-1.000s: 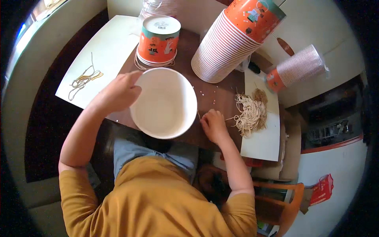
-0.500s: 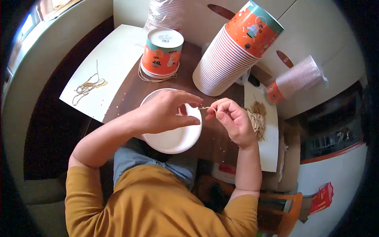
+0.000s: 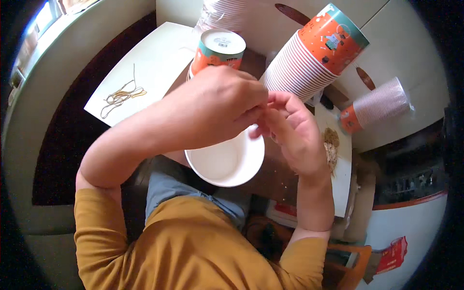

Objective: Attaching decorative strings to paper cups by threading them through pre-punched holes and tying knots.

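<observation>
At the near edge of the brown tabletop [image 3: 275,175], before the lap: one round tub [image 3: 247,159], white inside, mouth toward the camera, rear rim hidden beneath the forearm and fingers. Handling, as judged: light, stiffened at the rim, thin-walled and liable to dent if squeezed; fairly smooth. Best hold: the rim, or a broad palm either side.

Left hand [image 3: 237,94]: above the tub, back uppermost, fingers curled in, tips meeting those of the other hand. Right hand [image 3: 296,133]: palm partly in view, fingers half bent, thumb and forefinger close together. Contents of either: cannot tell; the fingertips cover the spot.

Surroundings: upturned orange-and-green tub [image 3: 220,52], behind the left wrist; tall leaning stack of nested tubs [image 3: 300,63], beyond the right hand; loose cord [image 3: 115,100], on the white board at left; pale hank of strands [image 3: 331,151], at right, probably soft and limp.
</observation>
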`<state>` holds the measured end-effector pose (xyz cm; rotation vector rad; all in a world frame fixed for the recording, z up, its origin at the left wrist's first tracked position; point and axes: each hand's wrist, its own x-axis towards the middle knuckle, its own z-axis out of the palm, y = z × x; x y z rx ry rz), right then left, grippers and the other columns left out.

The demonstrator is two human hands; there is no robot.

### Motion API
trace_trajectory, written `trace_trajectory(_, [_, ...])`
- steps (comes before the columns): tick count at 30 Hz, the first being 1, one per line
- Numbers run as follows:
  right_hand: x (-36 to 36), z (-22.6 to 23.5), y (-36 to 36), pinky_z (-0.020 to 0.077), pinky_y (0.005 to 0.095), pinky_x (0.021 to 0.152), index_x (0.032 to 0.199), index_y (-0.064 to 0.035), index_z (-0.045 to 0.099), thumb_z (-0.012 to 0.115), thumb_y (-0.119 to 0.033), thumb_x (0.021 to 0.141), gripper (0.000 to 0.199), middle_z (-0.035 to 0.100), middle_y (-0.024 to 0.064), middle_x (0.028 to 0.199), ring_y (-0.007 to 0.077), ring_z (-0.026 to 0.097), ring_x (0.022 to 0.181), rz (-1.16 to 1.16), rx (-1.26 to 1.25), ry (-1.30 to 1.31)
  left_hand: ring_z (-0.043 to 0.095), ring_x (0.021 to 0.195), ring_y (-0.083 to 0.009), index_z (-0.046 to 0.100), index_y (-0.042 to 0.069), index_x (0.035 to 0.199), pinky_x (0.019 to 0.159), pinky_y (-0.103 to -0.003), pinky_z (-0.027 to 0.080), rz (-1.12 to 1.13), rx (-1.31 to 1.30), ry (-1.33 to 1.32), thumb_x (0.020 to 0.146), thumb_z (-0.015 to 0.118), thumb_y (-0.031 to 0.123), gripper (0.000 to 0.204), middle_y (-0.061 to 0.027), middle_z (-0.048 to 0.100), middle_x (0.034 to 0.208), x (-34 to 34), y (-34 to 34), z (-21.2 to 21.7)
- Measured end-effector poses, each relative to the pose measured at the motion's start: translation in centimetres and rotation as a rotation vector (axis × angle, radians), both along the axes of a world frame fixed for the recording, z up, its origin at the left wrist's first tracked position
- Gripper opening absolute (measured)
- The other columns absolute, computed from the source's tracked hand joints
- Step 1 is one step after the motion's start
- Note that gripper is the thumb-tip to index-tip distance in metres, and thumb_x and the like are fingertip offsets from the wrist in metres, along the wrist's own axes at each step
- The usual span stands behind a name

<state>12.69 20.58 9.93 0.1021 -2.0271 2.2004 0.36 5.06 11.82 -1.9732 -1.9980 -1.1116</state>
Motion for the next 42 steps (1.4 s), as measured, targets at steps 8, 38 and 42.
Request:
trace_trajectory(8, [-1.7,0.5,-1.9,0.0470,0.0212,0.064,0.094,-0.0015,0.063,0.066,-0.008,0.086,0.010,0.063,0.0018,0.081,0.0040,0.056,0.071,-0.265,0.496,0.120,0.063,0.063,-0.0232,0.066,0.003,0.085,0.058,-0.034,0.051,0.040,0.089,0.002,0.078,0.069,0.009,0.009,-0.0094,0.063,0.072,-1.8,-2.9,-0.4])
trace_trajectory(38, [-1.3,-8.6,1.8,0.0499,0.0419,0.065,0.078,-0.0021,0.062,0.062,-0.006,0.076,0.005,0.061,0.0141,0.079,0.0338,0.062,0.072,-0.360,1.077,0.017,0.063,0.067,-0.0322,0.064,0.003,0.075,0.065,-0.043,0.052,0.322,-0.312,-0.041,0.072,0.059,0.014,0.012,-0.0145,0.062,0.070,-3.7,3.4,-10.3])
trace_trajectory(42, [-1.5,-8.7,2.2,0.0497,0.0419,0.065,0.077,-0.0022,0.062,0.062,-0.007,0.075,0.005,0.061,0.0140,0.078,0.0334,0.061,0.072,-0.353,1.074,0.024,0.063,0.068,-0.0326,0.065,0.002,0.077,0.065,-0.041,0.052,0.282,-0.315,-0.176,0.072,0.059,0.012,0.013,-0.0146,0.063,0.071,-4.1,3.5,-10.7])
